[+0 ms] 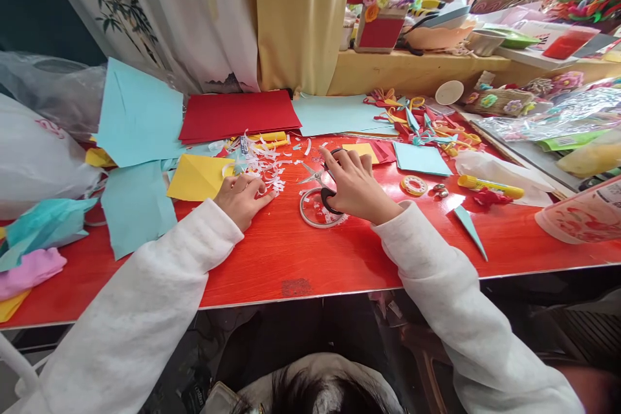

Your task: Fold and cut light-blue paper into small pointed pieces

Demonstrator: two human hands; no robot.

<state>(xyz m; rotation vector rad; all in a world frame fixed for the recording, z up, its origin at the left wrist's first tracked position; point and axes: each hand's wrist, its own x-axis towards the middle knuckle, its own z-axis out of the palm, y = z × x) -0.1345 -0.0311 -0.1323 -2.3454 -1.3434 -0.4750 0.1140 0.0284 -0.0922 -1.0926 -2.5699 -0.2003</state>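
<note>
My right hand (pixel 356 185) is on a pair of scissors (pixel 317 174), its fingers and thumb at the black handles. The scissors' blades are spread and point left. Under them lies a clear round ring-shaped dish or tape roll (pixel 305 213) with small white bits inside; I cannot tell which it is. My left hand (pixel 242 199) rests on the red table, fingers loosely bent and apart, touching a heap of white paper scraps (pixel 266 165). Beside it is a folded yellow paper square (pixel 194 176). I see nothing held in the left hand.
Light blue sheets (pixel 140 113) stand at left, near a white plastic bag (pixel 39 155). Red paper (pixel 240 115) lies at the back. To the right are coloured paper cuttings (pixel 427 119), a tape roll (pixel 414 185), a yellow glue stick (pixel 490 186) and a pink cup (pixel 582 213).
</note>
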